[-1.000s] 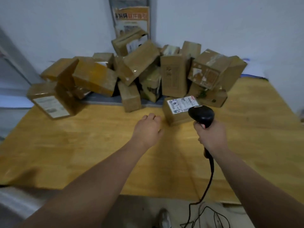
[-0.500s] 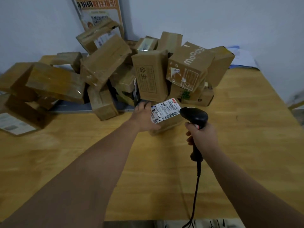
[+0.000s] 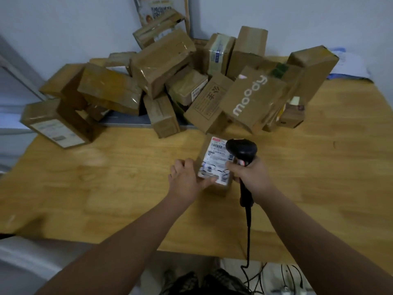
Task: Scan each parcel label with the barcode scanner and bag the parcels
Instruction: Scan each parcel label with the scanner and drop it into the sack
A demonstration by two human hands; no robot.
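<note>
Since half a second ago the parcel (image 3: 212, 186) has come away from the foot of the pile (image 3: 165, 81) and now lies nearer the person, well apart from the other boxes, with its white label (image 3: 214, 162) facing up instead of tipped toward the camera. The left hand (image 3: 187, 179) holds the parcel's left side, fingers curled over the edge and thumb laid across the label's near corner; before, it gripped the far left end. The right hand (image 3: 252, 175) is wrapped round the handle of the black scanner (image 3: 241, 149), as before, but the scanner's head has moved from beside the label to over its far right corner, hiding part of it. Whether the parcel rests flat on the table (image 3: 106, 188) or is lifted a little cannot be told. The view has also tilted down, so more of the table's near edge shows. The table is pale wood, and the pile of brown cardboard boxes lies heaped at its far side against a white wall (image 3: 63, 28). One box at the front right reads "moody" (image 3: 251, 96); a box at the left (image 3: 55, 126) shows a label of its own. A poster (image 3: 163, 9) leans behind the pile. The scanner's cable (image 3: 247, 231) runs off the near edge down to the floor.
</note>
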